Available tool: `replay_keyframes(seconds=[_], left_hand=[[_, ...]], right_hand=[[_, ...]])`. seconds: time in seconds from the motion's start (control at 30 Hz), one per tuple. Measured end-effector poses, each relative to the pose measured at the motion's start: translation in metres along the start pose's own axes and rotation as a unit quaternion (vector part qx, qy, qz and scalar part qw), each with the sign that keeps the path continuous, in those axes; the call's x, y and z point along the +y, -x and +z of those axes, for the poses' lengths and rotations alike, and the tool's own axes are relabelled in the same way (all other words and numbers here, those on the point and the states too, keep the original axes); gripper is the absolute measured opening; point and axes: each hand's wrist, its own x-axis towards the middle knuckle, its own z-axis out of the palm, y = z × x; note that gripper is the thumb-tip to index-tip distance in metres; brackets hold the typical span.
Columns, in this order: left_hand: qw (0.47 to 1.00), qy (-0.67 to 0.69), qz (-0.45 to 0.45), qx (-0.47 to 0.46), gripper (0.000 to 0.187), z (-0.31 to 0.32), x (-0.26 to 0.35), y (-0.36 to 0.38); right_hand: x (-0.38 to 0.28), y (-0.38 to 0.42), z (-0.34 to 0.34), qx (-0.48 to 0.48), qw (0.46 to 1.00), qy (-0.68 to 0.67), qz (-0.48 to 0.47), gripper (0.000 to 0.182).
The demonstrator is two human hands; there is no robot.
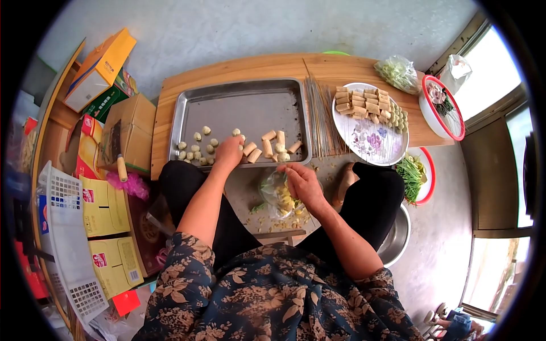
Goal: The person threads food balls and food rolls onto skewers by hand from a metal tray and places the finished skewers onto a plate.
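My left hand reaches to the near edge of a steel tray and rests among small round pale pieces and short tan cylinders; whether it holds one I cannot tell. My right hand hovers just below the tray edge, fingers curled over a clear plastic bag of yellowish pieces on the floor between my knees. A bundle of bamboo skewers lies on the wooden table right of the tray.
A flowered plate holds rows of tan pieces. A bag of greens and a red-rimmed bowl sit at the table's right end. Cardboard boxes and a white basket crowd the left. A steel basin stands by my right leg.
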Motion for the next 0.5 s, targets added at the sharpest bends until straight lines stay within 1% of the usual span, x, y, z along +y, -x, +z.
replay_keyframes(seconds=[0.03,0.07,0.1,0.13,0.17,0.2,0.27,0.3,0.37,0.4,0.47,0.5], left_hand=[[0.998,0.065,-0.015,-0.002,0.02,-0.003,0.002,-0.004],[0.998,0.064,-0.012,-0.003,0.02,-0.004,0.005,-0.009],[0.95,0.3,-0.083,-0.024,0.019,-0.006,0.006,-0.013],[0.842,0.517,-0.151,-0.042,0.019,-0.011,0.011,-0.013],[0.788,0.593,-0.156,-0.049,0.021,-0.022,0.02,-0.008],[0.789,0.593,-0.157,-0.047,0.021,-0.03,0.025,-0.005],[0.655,0.734,-0.157,-0.082,0.018,-0.037,0.027,-0.002],[0.655,0.735,-0.157,-0.081,0.018,-0.039,0.028,-0.001],[0.593,0.784,-0.151,-0.107,0.017,-0.039,0.029,-0.001],[0.593,0.784,-0.151,-0.107,0.017,-0.038,0.031,-0.001],[0.56,0.806,-0.156,-0.11,0.017,-0.034,0.035,0.0],[0.559,0.806,-0.156,-0.11,0.017,-0.033,0.036,0.0]], right_hand=[[-0.001,0.0,0.0,0.001,1.0,-0.001,-0.001,0.021],[0.0,0.001,0.0,-0.007,1.0,0.001,0.002,0.021],[0.0,0.002,0.001,-0.014,1.0,0.003,0.007,0.021],[0.0,0.004,0.001,-0.013,1.0,0.001,0.007,0.021],[-0.002,0.006,0.003,-0.022,1.0,0.01,0.016,0.021],[-0.004,0.007,0.005,-0.033,0.999,0.019,0.025,0.021],[-0.007,0.009,0.008,-0.05,0.998,0.02,0.029,0.021],[-0.007,0.01,0.009,-0.064,0.997,0.021,0.032,0.021],[-0.003,0.009,0.011,-0.072,0.997,0.014,0.03,0.021],[-0.001,0.008,0.012,-0.079,0.996,0.007,0.028,0.021],[0.002,0.007,0.014,-0.077,0.997,0.012,0.025,0.021],[0.003,0.006,0.014,-0.076,0.997,0.017,0.023,0.021]])
